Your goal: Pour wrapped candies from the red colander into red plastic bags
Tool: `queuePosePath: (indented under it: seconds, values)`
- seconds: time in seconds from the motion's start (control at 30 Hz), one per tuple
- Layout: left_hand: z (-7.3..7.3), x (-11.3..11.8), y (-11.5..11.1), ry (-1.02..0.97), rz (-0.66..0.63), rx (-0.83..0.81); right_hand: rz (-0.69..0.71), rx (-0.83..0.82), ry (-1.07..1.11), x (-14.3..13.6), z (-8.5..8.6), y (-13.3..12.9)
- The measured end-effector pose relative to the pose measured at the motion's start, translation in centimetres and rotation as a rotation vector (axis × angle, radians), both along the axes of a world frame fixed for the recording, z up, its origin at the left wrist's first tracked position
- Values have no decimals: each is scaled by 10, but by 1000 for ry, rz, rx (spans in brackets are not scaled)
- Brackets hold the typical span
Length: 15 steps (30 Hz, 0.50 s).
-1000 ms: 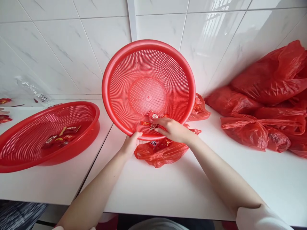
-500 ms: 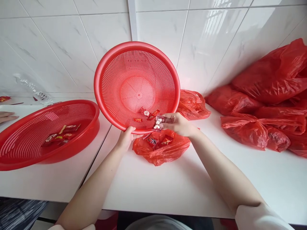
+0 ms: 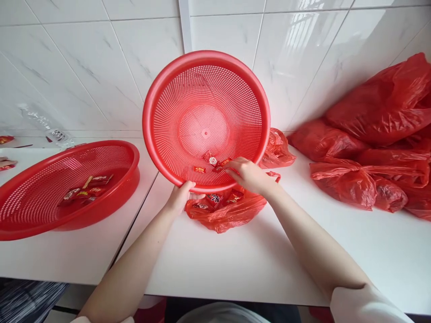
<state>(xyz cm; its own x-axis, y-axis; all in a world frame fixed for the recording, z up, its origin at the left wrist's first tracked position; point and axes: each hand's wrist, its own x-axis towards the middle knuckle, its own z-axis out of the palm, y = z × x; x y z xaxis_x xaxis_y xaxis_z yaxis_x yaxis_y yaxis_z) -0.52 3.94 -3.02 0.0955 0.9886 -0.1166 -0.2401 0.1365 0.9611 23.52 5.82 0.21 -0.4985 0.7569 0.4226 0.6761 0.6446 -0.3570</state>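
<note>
My left hand grips the near rim of a red perforated plastic basket, tilted up so its inside faces me. A few small wrapped snack packets lie low in it. My right hand is inside the basket at the lower right, fingers curled down beside a red packet; whatever is between the fingertips is hidden. Below the basket's rim, an open red plastic bag lies on the table, with several packets showing in its mouth.
A second red basket with several packets stands tilted at left. Filled red bags are piled at right, and another red bag lies behind the basket. A clear bottle and another person's hand are at far left.
The basket has shifted right and slightly up with my left hand. The pale-patterned packet that my right hand held is out of sight; that hand's fingers now point down inside the basket.
</note>
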Motion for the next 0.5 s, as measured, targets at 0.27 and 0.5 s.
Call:
queuePosePath:
  seconds: [0.27,0.5]
  values:
    - [-5,2,-1,-15,-39,-13,96,-121,-142,-2,-7,-1]
    - [-7,-2,5,-57,-4,-22,155,-255,84,6,4,-1]
